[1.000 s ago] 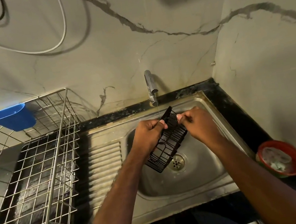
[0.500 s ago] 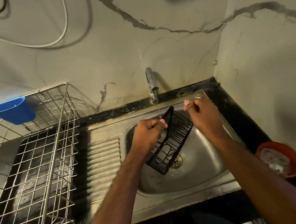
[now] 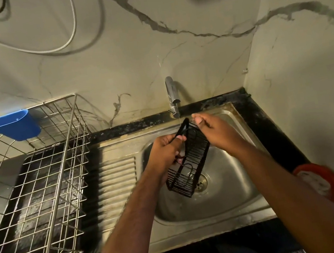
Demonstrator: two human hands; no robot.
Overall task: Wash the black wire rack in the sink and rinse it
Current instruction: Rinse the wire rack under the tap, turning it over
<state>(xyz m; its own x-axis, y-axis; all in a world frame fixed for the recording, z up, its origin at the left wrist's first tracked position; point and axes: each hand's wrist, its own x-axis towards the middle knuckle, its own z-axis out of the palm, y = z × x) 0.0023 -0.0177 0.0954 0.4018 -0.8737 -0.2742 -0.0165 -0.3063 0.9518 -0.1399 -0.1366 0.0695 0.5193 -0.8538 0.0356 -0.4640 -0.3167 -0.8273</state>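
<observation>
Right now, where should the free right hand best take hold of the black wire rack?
Grip the black wire rack by its far top rim, from the right. It tilts over the sink, the left hand holds its left edge, and the right hand is already beside that rim.

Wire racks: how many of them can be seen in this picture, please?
2. The black wire rack is held tilted over the sink, gripped by the left hand. The large metal dish rack stands on the counter left of the sink, carrying a blue cup.

Black rack (image 3: 191,159); blue cup (image 3: 16,126); red bowl, maybe (image 3: 332,179).
</observation>
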